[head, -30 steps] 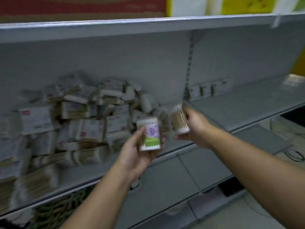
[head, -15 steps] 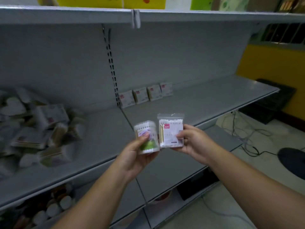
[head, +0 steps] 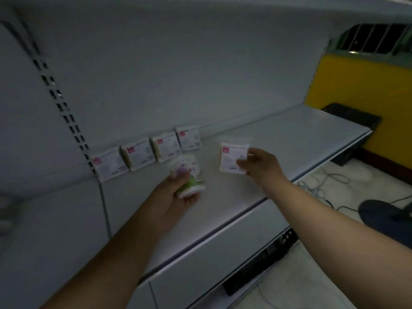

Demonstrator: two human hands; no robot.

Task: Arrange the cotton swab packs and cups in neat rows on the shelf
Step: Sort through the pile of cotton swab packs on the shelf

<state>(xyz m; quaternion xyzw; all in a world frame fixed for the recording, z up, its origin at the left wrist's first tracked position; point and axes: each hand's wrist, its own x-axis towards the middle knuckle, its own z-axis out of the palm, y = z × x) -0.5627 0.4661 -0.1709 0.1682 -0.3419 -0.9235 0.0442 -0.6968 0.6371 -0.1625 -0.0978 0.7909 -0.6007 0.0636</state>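
Grey shelf (head: 289,139) | L hand (head: 171,197) grips swab cup (head: 192,182) | R hand (head: 260,166) pinches swab pack (head: 230,156)

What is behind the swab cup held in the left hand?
A row of four flat packs stands against the back panel. The cup and left hand cover the shelf surface directly behind them.

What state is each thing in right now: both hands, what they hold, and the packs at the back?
left hand, grips the cotton swab cup.
cotton swab cup, tilted, over the shelf.
right hand, pinches the held pack.
held pack, upright, right of the row.
row of four packs, standing side by side against the back wall.
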